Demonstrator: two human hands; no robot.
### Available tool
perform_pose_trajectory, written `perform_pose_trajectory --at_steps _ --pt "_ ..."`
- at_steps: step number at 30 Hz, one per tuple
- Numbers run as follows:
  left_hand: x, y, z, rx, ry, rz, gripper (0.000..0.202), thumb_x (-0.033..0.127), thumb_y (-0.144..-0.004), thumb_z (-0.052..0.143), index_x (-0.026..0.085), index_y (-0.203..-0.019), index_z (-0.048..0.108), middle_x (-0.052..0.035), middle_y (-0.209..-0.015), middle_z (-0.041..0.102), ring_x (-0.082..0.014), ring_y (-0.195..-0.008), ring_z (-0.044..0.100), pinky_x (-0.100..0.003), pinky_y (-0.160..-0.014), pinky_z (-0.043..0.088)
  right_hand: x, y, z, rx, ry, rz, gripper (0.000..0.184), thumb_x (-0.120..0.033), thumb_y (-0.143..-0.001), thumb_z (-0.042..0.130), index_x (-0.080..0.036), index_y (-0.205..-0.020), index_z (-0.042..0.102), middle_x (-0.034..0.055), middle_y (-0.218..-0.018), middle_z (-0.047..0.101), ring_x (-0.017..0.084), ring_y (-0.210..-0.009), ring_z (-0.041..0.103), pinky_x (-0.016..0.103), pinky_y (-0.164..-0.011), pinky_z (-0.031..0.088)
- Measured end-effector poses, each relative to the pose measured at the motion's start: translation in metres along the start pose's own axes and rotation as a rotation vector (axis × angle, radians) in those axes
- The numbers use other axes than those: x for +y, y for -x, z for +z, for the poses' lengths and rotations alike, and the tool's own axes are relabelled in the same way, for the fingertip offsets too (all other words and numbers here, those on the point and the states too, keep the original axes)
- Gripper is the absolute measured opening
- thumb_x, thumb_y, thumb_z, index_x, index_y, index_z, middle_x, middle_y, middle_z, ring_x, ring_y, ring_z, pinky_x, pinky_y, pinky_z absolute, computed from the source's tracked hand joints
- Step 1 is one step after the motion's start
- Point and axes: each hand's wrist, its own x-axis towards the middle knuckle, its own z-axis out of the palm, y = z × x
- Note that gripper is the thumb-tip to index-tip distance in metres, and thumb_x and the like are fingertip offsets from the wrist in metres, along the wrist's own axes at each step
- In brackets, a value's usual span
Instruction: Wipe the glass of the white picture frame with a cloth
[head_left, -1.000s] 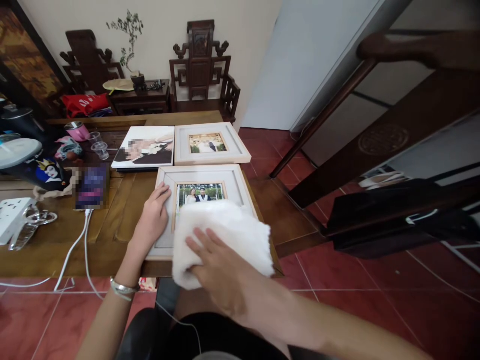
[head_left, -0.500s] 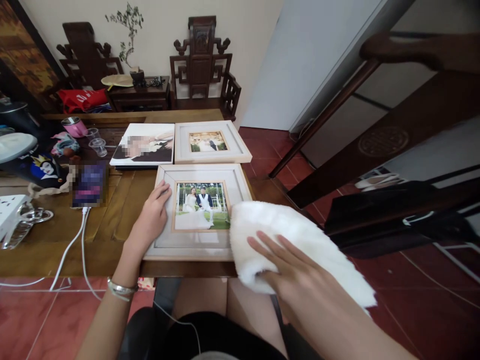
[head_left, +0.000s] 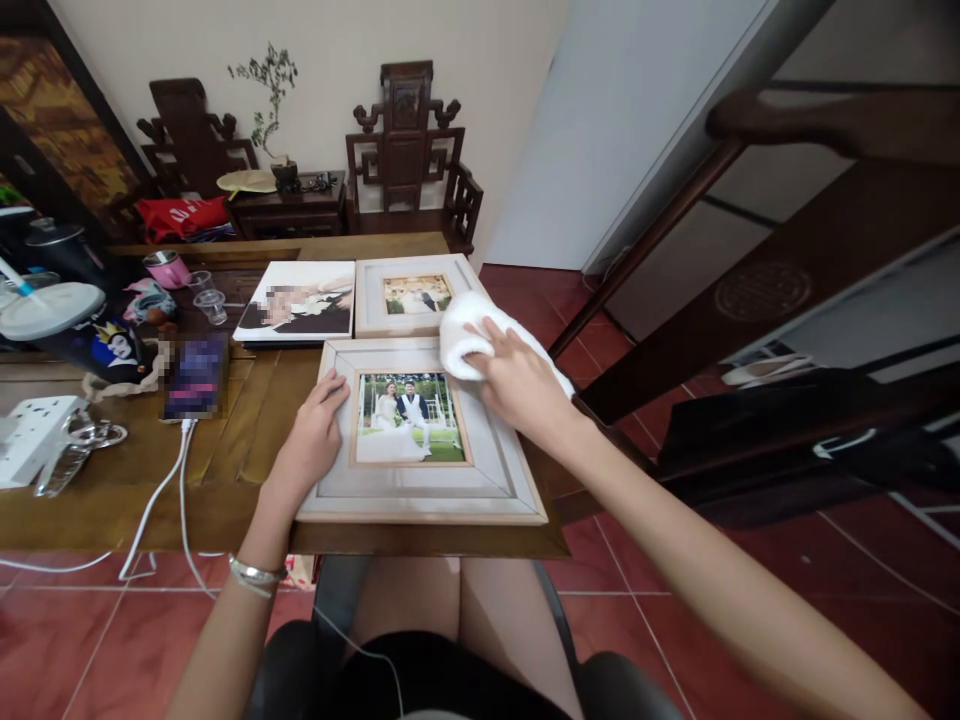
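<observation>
A light wooden picture frame with a wedding photo lies face up near the table's front edge. My left hand holds its left side, fingers laid over the rim. In my right hand is a fluffy white cloth, gripped from above. The cloth covers the frame's far right corner and overlaps the near right edge of a second picture frame behind it. To the left of that one lies a photo album with a couple on its cover, partly pixelated.
On the wooden table at left are a phone with white cables, a power strip, a lidded tumbler and a pink cup. A dark wooden chair stands close on my right.
My right hand has moved the white cloth up and left, from the frame's lower right side to its far right corner. My left hand stays on the left rim.
</observation>
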Motion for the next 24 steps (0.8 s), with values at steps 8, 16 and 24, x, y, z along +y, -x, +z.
perform_pose_trajectory --at_steps 8,16,24 --pt "0.0 -0.001 -0.001 0.012 -0.034 0.005 0.046 0.0 -0.082 0.036 0.009 -0.12 0.062 -0.0168 -0.132 0.058 -0.0278 -0.134 0.046 -0.05 -0.112 0.038 -0.027 -0.022 0.013 -0.151 0.079 -0.1 0.044 0.004 -0.079 0.047 -0.011 -0.113 0.07 0.0186 -0.142 0.048 0.037 -0.134 0.04 0.051 -0.11 0.03" --pt "0.004 0.0 0.002 0.03 -0.022 -0.003 0.047 -0.001 -0.082 0.035 0.006 -0.12 0.061 -0.0185 -0.133 0.057 -0.028 -0.135 0.045 -0.05 -0.113 0.037 -0.061 0.055 -0.045 -0.396 -0.044 -0.277 0.037 -0.002 -0.07 0.058 -0.011 -0.103 0.073 0.024 -0.132 0.056 0.039 -0.124 0.052 0.05 -0.104 0.039" --pt "0.004 0.001 0.0 -0.001 -0.002 0.012 0.048 -0.001 -0.083 0.035 0.008 -0.124 0.059 -0.0189 -0.136 0.054 -0.0277 -0.137 0.041 -0.05 -0.114 0.036 -0.084 0.074 -0.057 -0.44 -0.198 -0.266 0.041 -0.004 -0.07 0.057 -0.011 -0.108 0.071 0.0261 -0.135 0.054 0.041 -0.124 0.051 0.052 -0.101 0.044"
